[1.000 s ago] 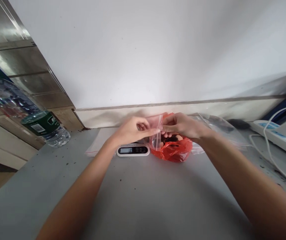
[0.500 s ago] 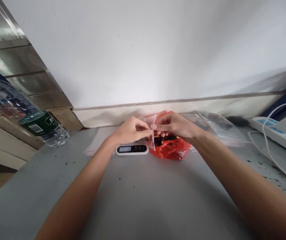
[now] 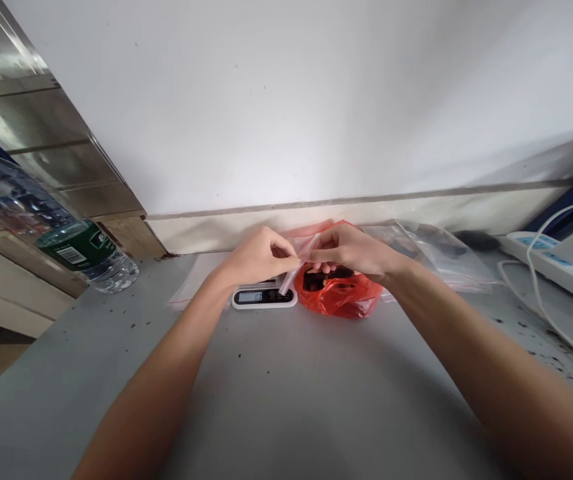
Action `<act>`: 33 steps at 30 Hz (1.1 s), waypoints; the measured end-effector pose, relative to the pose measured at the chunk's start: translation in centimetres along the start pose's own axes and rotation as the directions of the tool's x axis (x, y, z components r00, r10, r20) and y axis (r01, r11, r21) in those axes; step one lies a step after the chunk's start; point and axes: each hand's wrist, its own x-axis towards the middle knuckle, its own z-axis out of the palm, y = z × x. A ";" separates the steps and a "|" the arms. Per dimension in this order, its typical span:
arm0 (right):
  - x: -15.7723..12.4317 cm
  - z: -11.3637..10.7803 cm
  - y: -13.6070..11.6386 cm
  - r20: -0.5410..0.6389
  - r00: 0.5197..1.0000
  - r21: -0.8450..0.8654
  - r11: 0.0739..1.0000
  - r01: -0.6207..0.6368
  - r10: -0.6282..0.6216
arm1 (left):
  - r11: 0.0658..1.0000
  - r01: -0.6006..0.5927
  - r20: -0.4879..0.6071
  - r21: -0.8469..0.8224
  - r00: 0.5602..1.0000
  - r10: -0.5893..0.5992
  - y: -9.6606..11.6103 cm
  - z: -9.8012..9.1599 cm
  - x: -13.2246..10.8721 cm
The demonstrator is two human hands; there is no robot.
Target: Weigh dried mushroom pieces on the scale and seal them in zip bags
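Observation:
My left hand (image 3: pixel 261 256) pinches one side of a small clear plastic bag (image 3: pixel 290 280), over the right part of a white digital scale (image 3: pixel 263 298) with a black display panel. My right hand (image 3: pixel 349 251) pinches the bag's other side, its fingertips near those of my left hand. Beneath my right hand sits an open red plastic bag (image 3: pixel 349 298) with dark pieces inside. The scale's pan is mostly hidden behind my left hand. Flat clear bags (image 3: pixel 199 283) lie left of the scale.
Larger clear bags (image 3: pixel 446 260) with dark contents lie at the back right. A white power strip (image 3: pixel 566 267) with cables stands at the right edge. A large water bottle (image 3: pixel 76 247) with a green label is at the left. Dark crumbs dot the grey table (image 3: pixel 286 400).
The small clear bag has tilted, its lower end swinging left over the scale. My left hand has shifted slightly left and up. The right hand has barely moved.

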 end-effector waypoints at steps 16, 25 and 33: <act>-0.1 0.1 -0.1 -0.385 0.907 -0.208 0.973 0.096 -0.172 | 0.966 0.071 -0.424 0.247 0.905 0.042 0.2 -0.1 0.2; -0.5 1.2 -0.8 -0.185 0.978 -0.402 0.915 0.019 -0.101 | 0.981 -0.024 -0.392 0.192 0.915 0.099 1.3 1.1 0.2; -1.1 -1.8 -0.3 -0.089 0.930 -0.251 0.912 0.325 -0.357 | 0.886 0.165 -0.408 -0.432 0.841 -0.356 -1.8 -0.6 1.2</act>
